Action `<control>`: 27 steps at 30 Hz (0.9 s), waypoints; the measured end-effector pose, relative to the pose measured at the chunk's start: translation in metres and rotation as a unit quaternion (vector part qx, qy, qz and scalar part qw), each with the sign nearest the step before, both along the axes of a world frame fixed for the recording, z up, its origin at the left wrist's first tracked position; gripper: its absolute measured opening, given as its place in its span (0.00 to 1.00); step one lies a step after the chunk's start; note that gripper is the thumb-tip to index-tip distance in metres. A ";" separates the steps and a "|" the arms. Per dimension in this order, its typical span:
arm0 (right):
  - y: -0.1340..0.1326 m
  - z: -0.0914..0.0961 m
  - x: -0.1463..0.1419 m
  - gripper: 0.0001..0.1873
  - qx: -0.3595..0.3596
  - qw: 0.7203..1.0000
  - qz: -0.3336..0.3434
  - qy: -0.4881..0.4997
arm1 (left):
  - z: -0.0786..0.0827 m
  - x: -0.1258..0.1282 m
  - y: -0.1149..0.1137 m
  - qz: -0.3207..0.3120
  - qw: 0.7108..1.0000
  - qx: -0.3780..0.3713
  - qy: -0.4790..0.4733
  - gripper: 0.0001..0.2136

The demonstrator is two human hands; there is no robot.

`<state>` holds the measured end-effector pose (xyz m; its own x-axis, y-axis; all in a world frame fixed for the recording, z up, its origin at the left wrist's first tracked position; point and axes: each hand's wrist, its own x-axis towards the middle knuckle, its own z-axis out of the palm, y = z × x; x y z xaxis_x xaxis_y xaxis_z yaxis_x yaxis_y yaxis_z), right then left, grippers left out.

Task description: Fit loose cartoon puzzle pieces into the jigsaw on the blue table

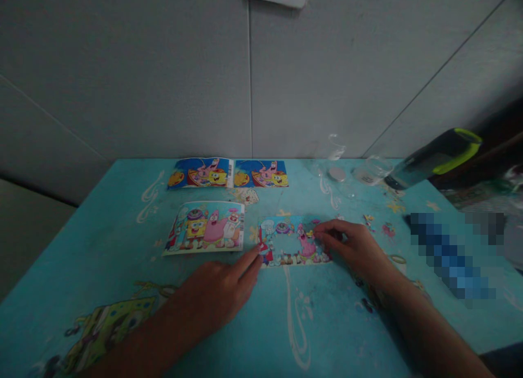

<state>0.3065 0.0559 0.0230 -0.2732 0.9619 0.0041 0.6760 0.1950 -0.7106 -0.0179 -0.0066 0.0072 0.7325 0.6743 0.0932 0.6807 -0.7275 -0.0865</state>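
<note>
A partly assembled jigsaw puzzle [307,252] with a pink starfish figure lies flat on the table, with bare turquoise gaps between its pieces. My left hand [223,288] rests at its left edge, fingers stretched out and fingertips touching the border. Over the puzzle's right side, my right hand [347,239] pinches with thumb and forefinger what looks like a small jigsaw piece, mostly hidden by the fingertips. Left of the puzzle lies a picture card [212,228] showing a similar cartoon scene. Loose jigsaw pieces [388,230] lie right of my right hand.
Behind sit a blue picture card [200,172] and a matching blue puzzle [261,174] against the wall. At the back right are clear containers [372,171], a round lid [337,174] and a dark bottle [433,157] with a lime-green part. A blurred blue object [449,258] lies right.
</note>
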 end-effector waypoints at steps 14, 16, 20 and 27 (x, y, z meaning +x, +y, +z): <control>-0.008 0.004 -0.016 0.08 -0.026 0.998 0.030 0.057 | -0.006 -0.003 -0.001 -0.010 1.000 0.018 0.012 0.20; -0.010 0.004 -0.018 0.08 -0.010 0.998 0.036 0.060 | -0.009 -0.004 -0.002 -0.017 0.999 0.027 0.014 0.21; -0.010 0.000 -0.019 0.09 0.041 0.997 0.030 0.056 | -0.010 -0.006 0.000 -0.027 0.998 0.046 0.026 0.24; 0.006 -0.002 0.005 0.10 0.096 0.988 -0.115 -0.042 | -0.004 -0.007 0.005 -0.036 0.999 0.039 0.000 0.24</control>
<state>0.3115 0.0621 0.0212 -0.0544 0.9824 0.1788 0.7732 0.1547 -0.6151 -0.0251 -0.0021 0.0031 0.7783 0.6112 0.1435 0.6275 -0.7652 -0.1440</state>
